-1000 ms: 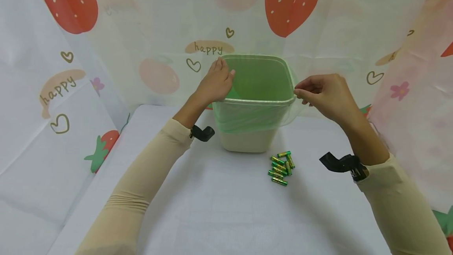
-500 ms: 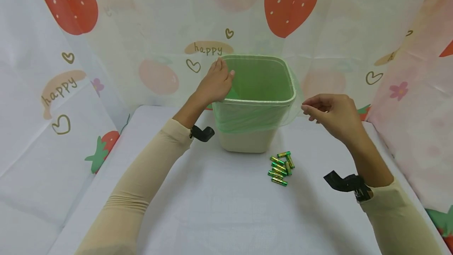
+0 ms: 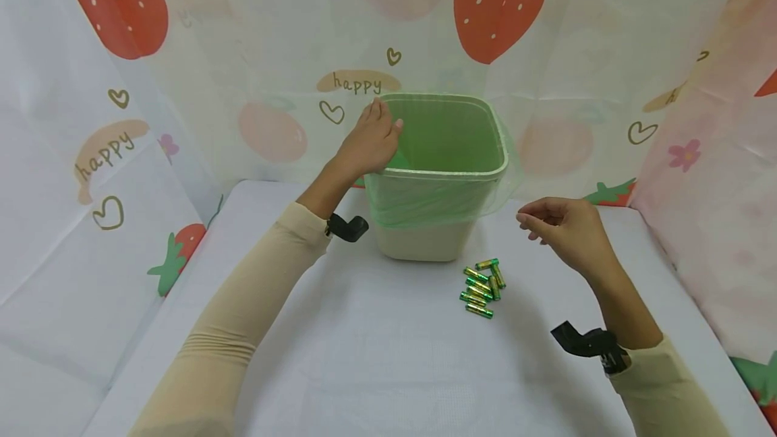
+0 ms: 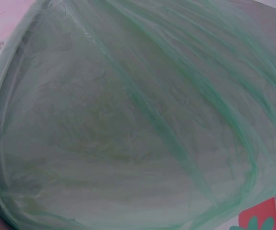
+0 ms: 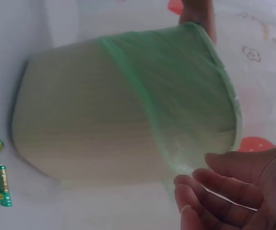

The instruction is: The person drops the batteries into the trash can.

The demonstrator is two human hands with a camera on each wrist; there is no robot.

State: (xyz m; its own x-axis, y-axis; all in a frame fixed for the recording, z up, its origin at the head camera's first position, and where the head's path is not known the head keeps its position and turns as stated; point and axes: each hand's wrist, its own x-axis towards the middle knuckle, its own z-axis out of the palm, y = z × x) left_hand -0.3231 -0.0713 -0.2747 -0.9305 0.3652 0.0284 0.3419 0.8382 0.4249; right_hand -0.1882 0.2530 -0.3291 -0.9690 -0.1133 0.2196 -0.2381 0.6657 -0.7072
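**Left hand (image 3: pixel 371 139) on rim of squarish cream bin (image 3: pixel 415 243), right hand (image 3: pixel 567 231) off it**

Head view: bin stands upright on the white cloth-covered counter (image 3: pixel 364 363), just above and right of frame centre. Translucent green plastic liner (image 3: pixel 425 202) folded over the rim, bulging loose at the right side. Left hand grips the left rim, thumb inside. Right hand right of centre, clear of the liner; fingers loosely bent, thumb and fingertips apart.

Pile of small green-and-gold cylindrical batteries (image 3: pixel 479 290) below the bin's right side. Only this view gets the whole pile and the bin's interior.

Right wrist: adds the liner's slanting hem with bare bin wall past it; confirms the thumb-finger gap, lower right. Left hand partly hidden behind the rim, top. Batteries cut off at left edge.

Left wrist: nearly all liner, creases fanning from upper left; just a sliver of hand, bottom left, so no grip detail.
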